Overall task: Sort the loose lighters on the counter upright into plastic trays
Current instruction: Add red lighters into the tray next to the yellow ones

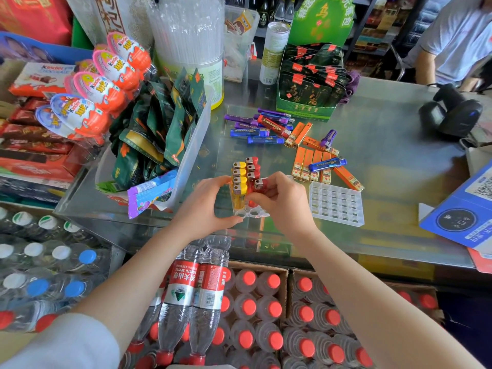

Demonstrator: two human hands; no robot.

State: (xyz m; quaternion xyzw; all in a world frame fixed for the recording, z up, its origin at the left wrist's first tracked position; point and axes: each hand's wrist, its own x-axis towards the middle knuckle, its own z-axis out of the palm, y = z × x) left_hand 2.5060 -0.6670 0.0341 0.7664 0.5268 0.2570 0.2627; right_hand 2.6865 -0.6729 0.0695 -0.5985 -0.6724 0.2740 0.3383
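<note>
On the glass tabletop (386, 155), a clear plastic tray with round holes (249, 213) sits just in front of the person, partly filled with upright lighters: a row of yellow lighters (238, 179) on its left side and a row of red lighters (253, 167) beside them. The left hand (206, 206) curls around the tray's left side, thumb at the near edge and fingers up against the yellow row, steadying it. The right hand (283, 201) pinches a single red lighter (260, 185) between thumb and fingertips, held tilted just above the tray's open holes; whether its base already touches a hole is hard to tell, since the fingers cover it. To the right, near the hand, lies a second clear tray with rectangular slots (336, 203), with nothing standing in it. Farther back, loose lighters lie flat: a group of orange lighters (308, 167) with a blue lighter (327, 164) across them, and behind these a jumble of purple, blue and red lighters (262, 126) near a green display box (306, 110).
</note>
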